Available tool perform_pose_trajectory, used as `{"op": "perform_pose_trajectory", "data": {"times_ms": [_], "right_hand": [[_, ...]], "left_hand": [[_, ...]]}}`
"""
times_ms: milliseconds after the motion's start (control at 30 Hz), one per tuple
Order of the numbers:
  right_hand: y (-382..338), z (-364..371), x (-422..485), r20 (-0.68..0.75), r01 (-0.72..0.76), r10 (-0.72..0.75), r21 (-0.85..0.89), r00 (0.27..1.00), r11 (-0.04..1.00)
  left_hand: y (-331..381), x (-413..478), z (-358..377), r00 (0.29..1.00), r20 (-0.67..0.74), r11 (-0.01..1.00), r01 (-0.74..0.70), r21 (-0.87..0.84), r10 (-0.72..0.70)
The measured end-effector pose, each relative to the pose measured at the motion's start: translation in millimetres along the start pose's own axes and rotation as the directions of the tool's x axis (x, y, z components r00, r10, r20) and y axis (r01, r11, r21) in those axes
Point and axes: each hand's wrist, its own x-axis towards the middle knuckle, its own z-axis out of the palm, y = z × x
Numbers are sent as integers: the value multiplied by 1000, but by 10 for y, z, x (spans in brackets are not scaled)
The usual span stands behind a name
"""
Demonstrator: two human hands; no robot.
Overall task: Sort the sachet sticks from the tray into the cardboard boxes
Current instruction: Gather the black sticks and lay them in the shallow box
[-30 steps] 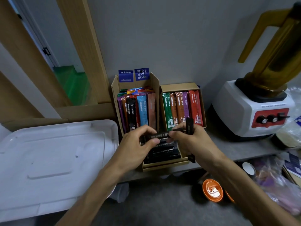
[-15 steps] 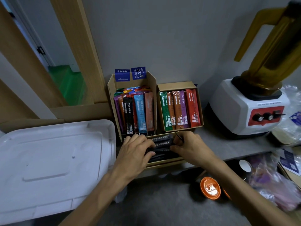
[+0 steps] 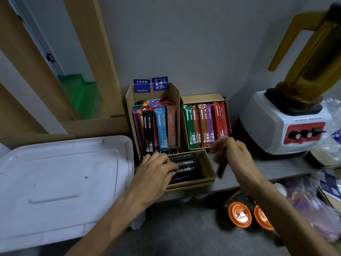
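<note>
Three cardboard boxes stand on the shelf against the wall. The tall left box (image 3: 132, 115) holds several coloured sachet sticks (image 3: 160, 130). A right box (image 3: 203, 97) holds green, orange, purple and red sticks (image 3: 204, 124). The low front box (image 3: 208, 163) holds black sticks (image 3: 188, 166) lying crosswise. My left hand (image 3: 156, 172) lies flat on those black sticks, fingers straight. To the right of the front box, my right hand (image 3: 232, 156) grips one black stick (image 3: 221, 169), which hangs downward, blurred.
A white plastic tray (image 3: 60, 182) lies upside down at the left. A white blender base with red panel (image 3: 287, 126) and amber jug stands at the right. Two orange-lidded cups (image 3: 239, 215) sit below the shelf edge. Plastic bags fill the lower right.
My right hand has lifted away from the front box to the right, carrying a black stick. My left hand has stayed pressed on the black sticks.
</note>
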Motion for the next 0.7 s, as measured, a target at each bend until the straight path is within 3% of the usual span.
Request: {"op": "perform_pose_trajectory", "data": {"times_ms": [67, 133, 200, 267, 333, 467, 600, 700], "right_hand": [[-2, -74, -65, -22, 34, -34, -3, 999, 999], [41, -107, -124, -7, 41, -41, 123, 999, 991], [101, -115, -191, 58, 31, -49, 275, 997, 961], [151, -78, -237, 129, 13, -65, 370, 990, 929], [166, -19, -263, 170, -6, -81, 459, 982, 888], [164, 100, -283, 185, -10, -98, 508, 978, 861], [205, 124, -260, 219, 11, -108, 405, 970, 914], [249, 93, -163, 182, 138, -140, 28, 973, 990]], "left_hand": [[12, -9, -8, 1000, 7, 1000, 14, -21, -14], [47, -24, -66, 994, -34, 981, 101, -165, -108], [117, -22, -164, 968, -40, 876, 207, -435, -249], [200, -10, -273, 941, 44, 707, 282, -648, -336], [258, 6, -349, 932, 97, 622, 309, -720, -350], [342, 11, -446, 944, 136, 568, 293, -769, -302], [314, -11, -441, 934, 120, 582, 307, -753, -337], [197, -56, -379, 922, 124, 703, 362, -612, -367]]}}
